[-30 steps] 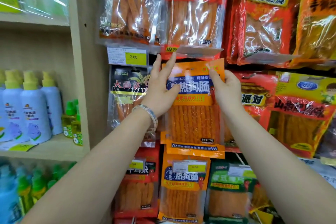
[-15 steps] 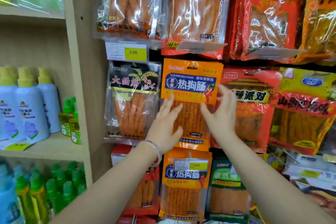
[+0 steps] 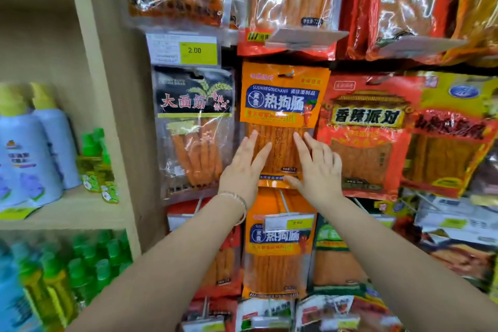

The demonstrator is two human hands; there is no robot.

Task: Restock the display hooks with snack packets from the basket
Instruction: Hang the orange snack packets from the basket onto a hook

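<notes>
Orange snack packet [image 3: 283,105], blue label band, clear window showing orange sticks: is hanging by its top slot in the middle row of the display, between a black packet [image 3: 192,127] on its left and a red packet [image 3: 369,137] on its right.

Left hand [image 3: 244,167]: is lying flat on the lower left of the packet's window, fingers straight and slightly spread, gripping nothing; a thin bracelet [image 3: 238,199] is sitting on the wrist.

Right hand [image 3: 318,170]: is resting flat on the lower right of the same window, fingers straight, thumb reaching along the packet's bottom edge, pinching nothing.

Second orange packet [image 3: 277,259], same print: is hanging directly below, a clear tag holder [image 3: 289,222] lying across its top.

Yellow price tag [image 3: 198,50] marked 2.00: is sitting above the black packet.

Wooden shelf [image 3: 67,210], far left: is carrying pale blue bottles [image 3: 32,153] with yellow caps, and small green-capped bottles [image 3: 94,159] beside them.
</notes>
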